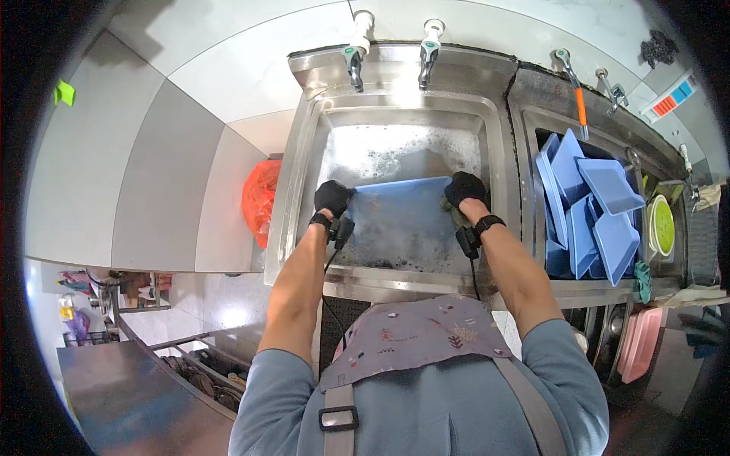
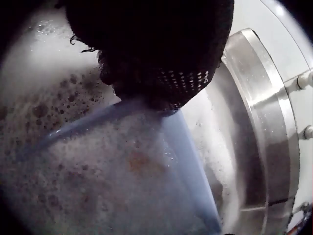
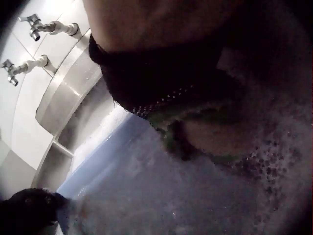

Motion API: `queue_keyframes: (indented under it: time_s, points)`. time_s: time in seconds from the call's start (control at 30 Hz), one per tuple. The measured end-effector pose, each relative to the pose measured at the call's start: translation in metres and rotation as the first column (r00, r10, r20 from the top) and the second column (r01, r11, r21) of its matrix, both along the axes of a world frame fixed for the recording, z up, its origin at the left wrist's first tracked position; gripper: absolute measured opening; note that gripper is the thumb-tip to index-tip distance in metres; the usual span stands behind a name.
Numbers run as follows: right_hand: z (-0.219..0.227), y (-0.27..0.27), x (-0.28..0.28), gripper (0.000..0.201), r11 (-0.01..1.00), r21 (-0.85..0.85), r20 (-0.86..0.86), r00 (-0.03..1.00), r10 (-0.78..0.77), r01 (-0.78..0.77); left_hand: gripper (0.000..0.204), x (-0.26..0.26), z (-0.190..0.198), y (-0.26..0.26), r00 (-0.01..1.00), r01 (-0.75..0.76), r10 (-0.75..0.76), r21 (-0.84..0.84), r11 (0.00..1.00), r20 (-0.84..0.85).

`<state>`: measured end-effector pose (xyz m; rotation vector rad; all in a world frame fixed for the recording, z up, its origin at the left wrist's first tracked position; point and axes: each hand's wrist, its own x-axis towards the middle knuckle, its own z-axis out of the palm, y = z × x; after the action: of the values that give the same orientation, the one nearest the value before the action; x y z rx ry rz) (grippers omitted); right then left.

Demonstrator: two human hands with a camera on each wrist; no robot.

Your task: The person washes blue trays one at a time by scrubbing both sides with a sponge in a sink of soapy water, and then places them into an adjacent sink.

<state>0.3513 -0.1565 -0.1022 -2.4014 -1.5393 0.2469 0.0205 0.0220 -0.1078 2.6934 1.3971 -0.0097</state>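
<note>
A blue plastic tray [image 1: 403, 185] lies tilted in the soapy water of the steel sink [image 1: 502, 152], its far rim above the surface and the rest clouded by suds. My left hand [image 1: 332, 197], in a black dotted glove, grips the tray's left corner; in the left wrist view the tray's rim [image 2: 188, 156] runs out from under the fingers. The right hand [image 1: 464, 188], gloved alike, is at the tray's right end and holds a green scouring sponge [image 3: 168, 132] against it. Much of the right fingers is hidden in shadow.
More blue trays [image 1: 597, 186] are piled in the right-hand basin, beside a lime-green basket [image 1: 663, 226]. Two taps [image 1: 354, 64] project over the sink's back edge. An orange-red bag [image 1: 261, 201] sits by its left side. Cables hang from both wrist cameras.
</note>
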Motion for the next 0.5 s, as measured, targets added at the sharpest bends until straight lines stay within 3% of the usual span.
queue_keyframes:
  time_s: [0.1,0.17,0.23,0.3,0.37,0.4,0.43,0.5]
  points:
    - [-0.011,0.008,0.004,0.032,0.998,0.056,0.023,1.0,0.013,-0.014,0.039,-0.006,0.002,0.009,0.999,0.044,-0.044,-0.057,0.997,-0.005]
    - [-0.018,0.014,0.007,0.032,0.998,0.049,-0.001,0.999,0.034,-0.034,0.04,-0.009,0.005,0.01,0.98,0.129,-0.119,-0.052,0.99,0.161]
    - [-0.021,0.022,0.013,0.032,0.997,0.049,-0.02,0.998,0.052,-0.051,0.038,-0.006,0.011,0.008,0.979,0.09,-0.07,-0.099,0.991,0.191]
    - [-0.016,0.026,0.013,0.034,0.996,0.086,-0.217,0.976,0.01,0.009,0.036,-0.007,0.017,0.006,0.977,0.057,-0.023,-0.154,0.986,0.214]
    - [0.002,0.035,0.01,0.037,0.994,0.039,-0.27,0.959,-0.084,0.099,0.03,-0.009,0.021,0.009,0.942,0.32,-0.308,-0.086,0.943,0.13]
    - [0.016,0.039,0.006,0.039,0.986,-0.017,-0.256,0.952,-0.166,0.167,0.03,-0.01,0.019,0.01,0.943,0.319,-0.307,-0.088,0.944,0.129]
    - [-0.004,0.047,0.01,0.041,0.981,0.025,-0.347,0.922,-0.172,0.193,0.028,-0.009,0.017,0.011,0.945,0.293,-0.256,-0.182,0.939,0.202]
    - [-0.021,0.05,-0.003,0.04,0.993,0.038,-0.262,0.96,-0.096,0.11,0.029,-0.011,-0.004,0.013,0.943,0.271,-0.196,-0.278,0.922,0.269]
